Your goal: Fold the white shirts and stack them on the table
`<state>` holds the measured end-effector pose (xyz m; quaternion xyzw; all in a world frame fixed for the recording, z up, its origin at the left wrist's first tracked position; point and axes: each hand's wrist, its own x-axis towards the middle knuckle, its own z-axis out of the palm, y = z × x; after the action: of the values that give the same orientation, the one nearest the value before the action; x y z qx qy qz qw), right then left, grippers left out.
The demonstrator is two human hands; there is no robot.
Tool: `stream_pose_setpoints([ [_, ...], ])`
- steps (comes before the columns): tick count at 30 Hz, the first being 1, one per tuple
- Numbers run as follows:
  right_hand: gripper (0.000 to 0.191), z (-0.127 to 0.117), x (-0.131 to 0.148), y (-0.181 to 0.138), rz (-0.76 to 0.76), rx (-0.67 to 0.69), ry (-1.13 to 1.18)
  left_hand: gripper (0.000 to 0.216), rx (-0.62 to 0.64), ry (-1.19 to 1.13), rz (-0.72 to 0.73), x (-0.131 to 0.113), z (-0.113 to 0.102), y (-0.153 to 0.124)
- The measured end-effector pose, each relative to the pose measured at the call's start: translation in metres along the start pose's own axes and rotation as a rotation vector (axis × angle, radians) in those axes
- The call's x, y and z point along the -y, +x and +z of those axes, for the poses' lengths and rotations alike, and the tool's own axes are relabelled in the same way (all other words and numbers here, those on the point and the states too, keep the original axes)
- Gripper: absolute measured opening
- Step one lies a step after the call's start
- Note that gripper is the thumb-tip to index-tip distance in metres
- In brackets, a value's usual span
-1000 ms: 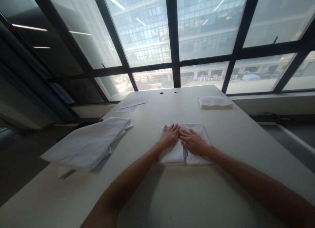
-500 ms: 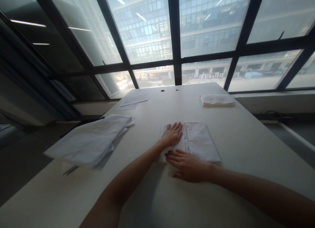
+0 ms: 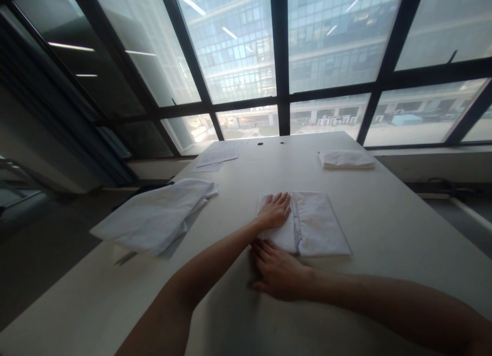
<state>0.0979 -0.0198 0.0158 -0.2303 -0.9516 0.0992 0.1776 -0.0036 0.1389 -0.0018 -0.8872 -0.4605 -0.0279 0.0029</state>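
A white cloth [image 3: 325,225], folded into a flat rectangle with a seam running down its middle, lies on the white table in front of me. My left hand [image 3: 274,211] rests palm down on the cloth's left half, its fingers stretched out toward the seam. At the near left corner of the cloth is my right hand [image 3: 280,271], fingers extended and touching the near edge; its thumb is apart over the table. Neither hand grips anything. My left wrist partly hides the cloth's left edge.
A loose pile of white cloth [image 3: 154,215] hangs at the table's left edge, with something dark beneath. Another folded white cloth [image 3: 346,159] lies at the far right. Paper sheets [image 3: 219,154] lie at the far left. Windows [image 3: 246,48] stand behind the table [image 3: 384,233].
My right hand has slid off the cloth's left half toward me, to its near left corner. My left hand stays on the cloth. The whole view has shifted slightly.
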Motion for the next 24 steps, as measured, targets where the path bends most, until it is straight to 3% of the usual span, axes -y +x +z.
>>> stream_pose_setpoints([
  [3,0.089,-0.007,0.006,-0.013,-0.008,0.034,0.098,0.061,-0.002,0.001,-0.013,-0.001,-0.001,0.0],
  [5,0.077,-0.018,0.011,-0.02,-0.044,0.059,0.181,0.061,-0.004,-0.006,-0.037,-0.001,-0.002,0.0],
  [7,0.054,-0.03,0.013,-0.027,-0.053,0.061,0.287,0.062,-0.006,-0.015,-0.055,-0.002,-0.004,0.0],
  [10,0.034,-0.045,0.004,-0.034,0.066,-0.118,0.396,0.06,-0.022,-0.018,-0.073,-0.006,-0.008,0.0],
  [12,0.036,-0.05,-0.016,-0.037,0.224,-0.316,0.343,0.059,-0.016,-0.007,-0.092,-0.01,-0.009,-0.001],
  [14,0.042,-0.051,-0.043,-0.041,0.39,-0.42,0.186,0.059,-0.008,0.005,-0.089,-0.016,-0.008,-0.003],
  [16,0.048,-0.046,-0.07,-0.044,0.525,-0.369,0.004,0.058,-0.04,0.021,-0.084,-0.023,-0.005,-0.004],
  [19,0.055,-0.034,-0.096,-0.048,0.625,-0.16,-0.151,0.058,-0.127,0.046,-0.114,-0.031,0.0,-0.004],
  [21,0.056,-0.026,-0.102,-0.05,0.641,-0.072,-0.191,0.058,-0.145,0.052,-0.119,-0.032,0.001,-0.004],
  [24,0.056,-0.021,-0.104,-0.049,0.649,-0.064,-0.199,0.057,-0.145,0.053,-0.126,-0.033,0.001,-0.004],
])
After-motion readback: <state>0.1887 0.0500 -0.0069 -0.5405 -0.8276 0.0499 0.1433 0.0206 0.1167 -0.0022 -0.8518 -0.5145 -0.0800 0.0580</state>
